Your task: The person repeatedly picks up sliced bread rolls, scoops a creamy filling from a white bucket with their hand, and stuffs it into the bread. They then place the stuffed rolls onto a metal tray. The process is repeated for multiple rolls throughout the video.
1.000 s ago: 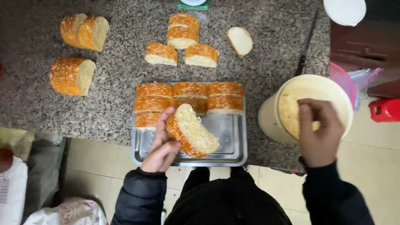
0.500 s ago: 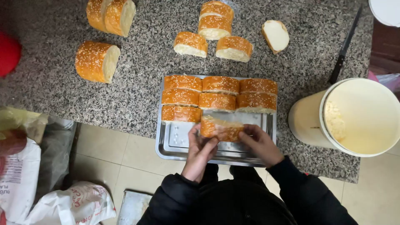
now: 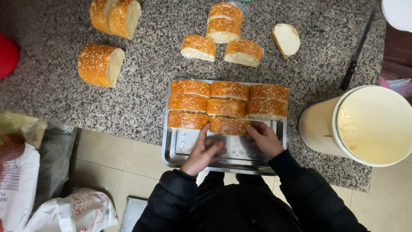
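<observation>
A steel tray (image 3: 182, 150) sits at the near edge of a speckled granite counter (image 3: 141, 94). It holds three rows of sesame-topped bread pieces (image 3: 227, 91), packed side by side. The middle piece of the nearest row (image 3: 229, 125) lies between my two hands. My left hand (image 3: 204, 150) touches its left end with the index finger, the other fingers curled on the tray. My right hand (image 3: 264, 138) presses fingertips on its right end. The tray's near half is bare metal.
A cream-coloured bucket (image 3: 377, 124) with pale spread inside stands right of the tray. A black-handled knife (image 3: 354, 56) lies behind it. Loose cut bread pieces (image 3: 198, 47) and larger loaf chunks (image 3: 101, 64) lie further back. Plastic bags (image 3: 77, 208) sit on the floor at left.
A second ago my right hand was in the bucket and my left held an opened piece. Both hands then brought that piece together and set it into the tray's nearest row.
</observation>
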